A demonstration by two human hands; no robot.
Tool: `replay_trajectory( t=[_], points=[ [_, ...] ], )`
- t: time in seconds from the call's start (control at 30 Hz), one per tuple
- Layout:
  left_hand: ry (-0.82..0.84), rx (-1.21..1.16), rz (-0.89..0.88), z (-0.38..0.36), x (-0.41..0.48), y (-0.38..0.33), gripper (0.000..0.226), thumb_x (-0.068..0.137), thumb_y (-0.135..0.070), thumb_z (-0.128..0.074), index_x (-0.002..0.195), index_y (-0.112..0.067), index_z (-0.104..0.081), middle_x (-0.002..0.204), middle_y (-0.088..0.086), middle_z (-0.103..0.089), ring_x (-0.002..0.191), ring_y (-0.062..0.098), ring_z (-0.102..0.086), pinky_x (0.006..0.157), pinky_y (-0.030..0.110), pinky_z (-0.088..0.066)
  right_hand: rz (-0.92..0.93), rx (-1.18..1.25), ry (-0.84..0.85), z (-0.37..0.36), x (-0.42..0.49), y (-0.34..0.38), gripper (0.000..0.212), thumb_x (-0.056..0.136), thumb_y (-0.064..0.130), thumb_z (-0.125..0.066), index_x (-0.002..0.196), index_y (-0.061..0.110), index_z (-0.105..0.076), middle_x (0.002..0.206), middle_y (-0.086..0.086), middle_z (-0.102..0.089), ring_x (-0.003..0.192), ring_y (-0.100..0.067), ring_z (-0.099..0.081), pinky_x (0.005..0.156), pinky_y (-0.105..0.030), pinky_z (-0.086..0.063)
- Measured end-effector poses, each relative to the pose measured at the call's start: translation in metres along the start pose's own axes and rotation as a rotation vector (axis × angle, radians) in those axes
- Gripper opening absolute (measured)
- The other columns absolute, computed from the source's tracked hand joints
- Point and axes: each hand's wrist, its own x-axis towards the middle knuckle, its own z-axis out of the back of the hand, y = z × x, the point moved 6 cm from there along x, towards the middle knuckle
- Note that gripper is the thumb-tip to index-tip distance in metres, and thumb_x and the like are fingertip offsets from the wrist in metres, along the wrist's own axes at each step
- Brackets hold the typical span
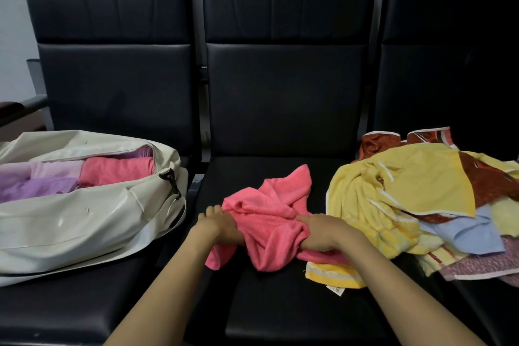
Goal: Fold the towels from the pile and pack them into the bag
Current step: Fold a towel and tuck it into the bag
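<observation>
The pink towel (269, 205) lies crumpled on the middle seat (280, 309), between the bag (70, 222) and the pile (421, 196). The left hand (222, 223) grips the towel's left edge, fingers curled over the cloth. The right hand (323, 236) grips its right side, fingers curled down into a bunched fold. The towel's lower part hangs between the two wrists. The bag is unzipped and sits on the left seat, with folded pink and purple towels inside.

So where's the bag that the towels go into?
In the head view, the white bag lies open on the left seat, beside the crumpled pink towel on the middle seat.
</observation>
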Motion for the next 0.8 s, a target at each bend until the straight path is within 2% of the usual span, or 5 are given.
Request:
replay_trajectory(
  t=[0.1,0.2,0.53,0.7,0.8],
  points=[
    [-0.225,-0.012,-0.229,0.014,-0.003,-0.013,0.077,0.080,-0.037,-0.066,0.143,-0.015,-0.029,0.140,0.010,-0.028,0.132,0.030,-0.027,0.111,0.038,-0.025,0.000,-0.024,-0.061,0.001,0.002,0.000,0.065,0.089,0.043,-0.051,0.148,0.033,-0.025,0.131,-0.007,-0.050,0.117,-0.026,-0.053,0.093,-0.036,-0.046],
    [-0.154,-0.279,-0.429,0.011,-0.007,-0.027,0.062,0.078,-0.005,-0.060,0.135,-0.021,-0.041,0.136,0.000,-0.039,0.130,0.021,-0.037,0.104,0.027,-0.035,0.001,-0.017,-0.109,0.001,0.002,0.000,0.058,0.089,0.041,-0.053,0.143,0.030,-0.033,0.128,-0.008,-0.048,0.116,-0.026,-0.051,0.092,-0.035,-0.043],
    [-0.111,-0.190,-0.252,0.006,-0.002,-0.020,0.056,0.085,-0.036,-0.058,0.138,-0.021,-0.044,0.138,0.002,-0.050,0.128,0.026,-0.045,0.110,0.042,-0.025,0.006,0.000,-0.209,0.008,-0.002,0.000,0.040,0.090,0.046,-0.048,0.122,0.023,-0.054,0.134,-0.009,-0.039,0.125,-0.027,-0.034,0.105,-0.039,-0.036],
    [0.076,-0.431,-0.321,0.033,-0.014,-0.010,0.016,0.076,-0.024,-0.071,0.090,-0.028,-0.066,0.101,0.000,-0.069,0.100,0.022,-0.065,0.089,0.036,-0.054,0.059,0.148,-0.219,0.048,-0.022,-0.005,0.031,0.083,0.043,-0.053,0.111,0.032,-0.061,0.126,-0.008,-0.040,0.122,-0.028,-0.030,0.108,-0.040,-0.030],
    [0.126,-0.524,-0.357,0.077,-0.035,-0.005,0.032,0.072,-0.019,-0.076,0.103,-0.020,-0.069,0.100,0.002,-0.073,0.098,0.023,-0.069,0.090,0.040,-0.055,0.141,0.250,-0.229,0.089,-0.036,-0.007,0.023,0.059,0.059,-0.048,0.072,0.047,-0.062,0.099,-0.003,-0.061,0.104,-0.023,-0.051,0.094,-0.034,-0.039]
  ],
)
